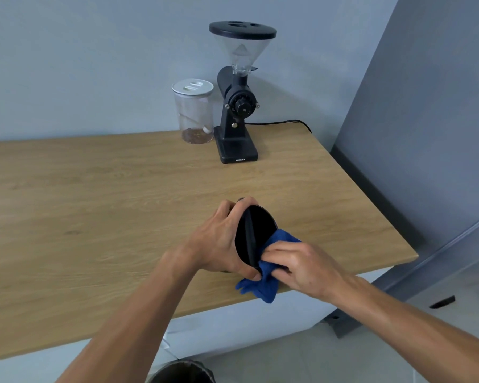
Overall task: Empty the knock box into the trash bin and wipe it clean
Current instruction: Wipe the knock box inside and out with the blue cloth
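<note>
My left hand point(219, 241) grips a round black knock box point(257, 230) from its left side and holds it tipped on edge above the wooden counter, mouth facing right. A black bar runs across the mouth. My right hand point(302, 265) presses a blue cloth point(263, 283) into the lower part of the mouth; the cloth's loose end hangs below the box. The rim of a dark trash bin point(183, 371) shows at the bottom edge, on the floor below the counter.
A black coffee grinder point(237, 106) with a clear hopper stands at the back of the wooden counter point(94, 217), its cable trailing right. A clear jar point(195, 114) with a white lid sits left of it. A grey cabinet point(426, 134) rises on the right.
</note>
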